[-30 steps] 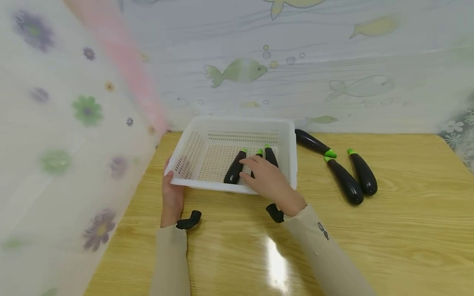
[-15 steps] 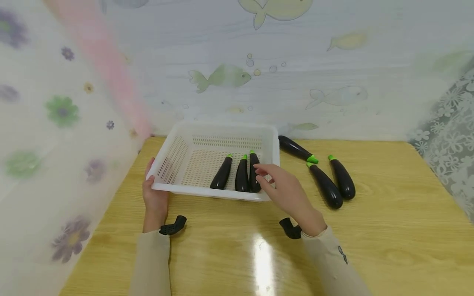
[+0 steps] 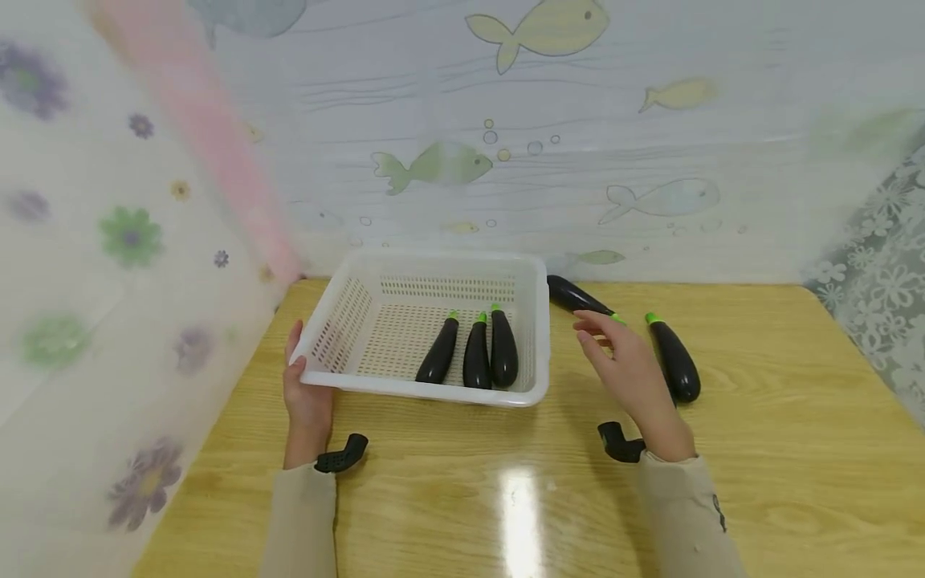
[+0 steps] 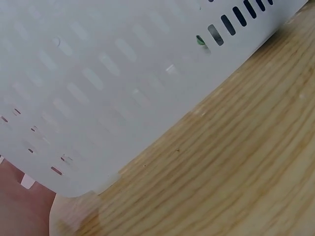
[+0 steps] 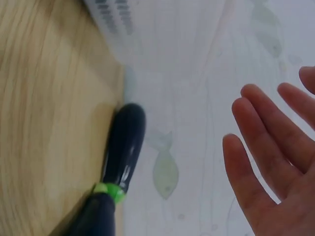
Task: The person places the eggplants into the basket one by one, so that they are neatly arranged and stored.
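A white plastic basket (image 3: 426, 390) sits on the table with three dark eggplants in it: a left one (image 3: 438, 353), a middle one (image 3: 476, 358) and a right one (image 3: 503, 350). My left hand (image 3: 309, 405) grips the basket's near left corner, thumb over the rim. To the right of the basket, my right hand (image 3: 627, 373) is above the table, fingers relaxed and holding nothing. Beyond it lies one eggplant (image 3: 576, 296), and another eggplant (image 3: 677, 361) rests just to its right. A third loose eggplant (image 5: 93, 216) is mostly hidden by this hand in the head view.
The wooden table (image 3: 788, 417) extends to the right. A wall covering with fish drawings (image 3: 448, 164) rises at the back, and a flower-patterned sheet (image 3: 130, 237) borders the left side. Both wrists carry a black mount (image 3: 620, 443).
My right hand has left the eggplants in the basket and moved right, over the loose ones. The left hand keeps its grip on the corner. The head view has shifted slightly.
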Available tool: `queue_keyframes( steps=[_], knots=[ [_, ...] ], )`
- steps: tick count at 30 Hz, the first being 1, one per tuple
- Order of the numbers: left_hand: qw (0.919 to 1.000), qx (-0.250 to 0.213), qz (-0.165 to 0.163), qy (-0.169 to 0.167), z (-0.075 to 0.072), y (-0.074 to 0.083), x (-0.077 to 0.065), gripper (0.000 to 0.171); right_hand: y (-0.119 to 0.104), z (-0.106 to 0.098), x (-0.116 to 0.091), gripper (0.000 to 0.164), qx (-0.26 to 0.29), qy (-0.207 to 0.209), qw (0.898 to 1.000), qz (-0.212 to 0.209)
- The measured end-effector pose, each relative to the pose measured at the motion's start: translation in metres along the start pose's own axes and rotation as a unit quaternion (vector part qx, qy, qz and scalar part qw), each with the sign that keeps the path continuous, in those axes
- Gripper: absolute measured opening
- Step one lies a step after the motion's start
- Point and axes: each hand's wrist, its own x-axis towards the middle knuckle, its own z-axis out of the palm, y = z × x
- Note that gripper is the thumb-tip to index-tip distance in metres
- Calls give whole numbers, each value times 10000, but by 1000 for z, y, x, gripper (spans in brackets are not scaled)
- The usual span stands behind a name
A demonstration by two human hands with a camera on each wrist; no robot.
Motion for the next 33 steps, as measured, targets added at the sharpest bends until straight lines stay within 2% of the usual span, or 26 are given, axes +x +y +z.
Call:
queue_keyframes(
  steps=[3,9,13,18,23,28,33],
  knots=[
    [9999,87,-40,-29,0,-2,-1,62,8,-1,-4,39,-57,-140,9997,178],
    [9981,406,-346,-303,5,-13,-2,58,28,-7,-15,46,-281,-259,9975,595],
    [9988,325,-247,-276,6,-16,-2,60,37,-15,-16,50,-386,-300,9962,719],
    [9989,414,-174,-152,2,-12,-2,60,43,-25,-15,53,-441,-432,9944,853],
    [9987,471,-163,-114,0,-8,-3,59,49,-34,-14,46,-351,-399,9950,843],
    [9988,471,-112,-73,-2,-3,-3,61,51,-35,-12,42,-258,-201,9954,904],
    [9990,421,-82,-110,-3,2,-3,58,53,-31,-9,43,-387,-355,9940,955]
  ],
)
